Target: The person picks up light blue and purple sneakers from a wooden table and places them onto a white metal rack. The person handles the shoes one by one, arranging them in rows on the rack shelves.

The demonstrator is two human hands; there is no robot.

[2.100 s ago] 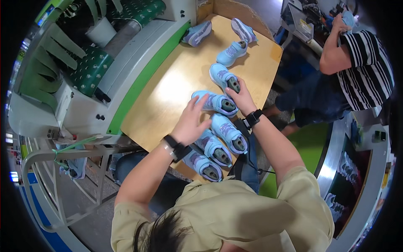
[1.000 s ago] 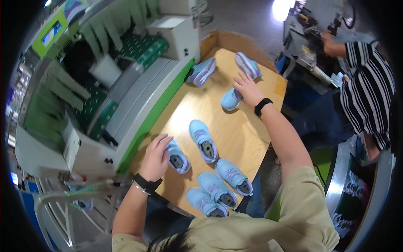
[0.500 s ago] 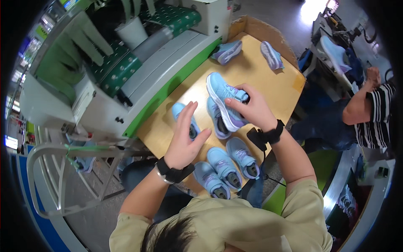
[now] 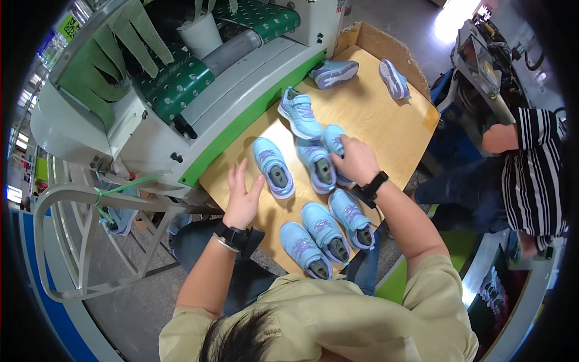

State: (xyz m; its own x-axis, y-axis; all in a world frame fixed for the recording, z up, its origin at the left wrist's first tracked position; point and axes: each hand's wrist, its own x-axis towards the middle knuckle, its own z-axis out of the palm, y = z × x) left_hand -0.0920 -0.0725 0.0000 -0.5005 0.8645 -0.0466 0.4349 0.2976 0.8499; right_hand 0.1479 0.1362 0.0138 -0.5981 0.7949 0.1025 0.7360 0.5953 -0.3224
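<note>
My right hand (image 4: 358, 161) is closed over a light blue shoe (image 4: 333, 137), low against the tabletop. Left of that shoe stands another blue shoe (image 4: 316, 163), with its dark opening toward me. A third one (image 4: 300, 114) lies just beyond, its toe meeting the middle shoe. My left hand (image 4: 242, 202) holds nothing, fingers apart, beside a separate blue shoe (image 4: 274, 169). Closest to my body, several shoes stand side by side, among them a left one (image 4: 301, 246), a middle one (image 4: 324, 228) and a right one (image 4: 350, 216).
Two shoes lie tipped on their sides at the far end of the wooden table (image 4: 386, 130), by a cardboard edge (image 4: 392, 48). A machine with a green belt (image 4: 181, 90) borders the left. A metal rack (image 4: 66, 196) stands lower left. A person in stripes (image 4: 531, 175) is at right.
My right hand has brought its raised shoe down beside the middle one. A shoe now lies beyond them where none showed before. My left hand has drawn back, uncovering the left shoe.
</note>
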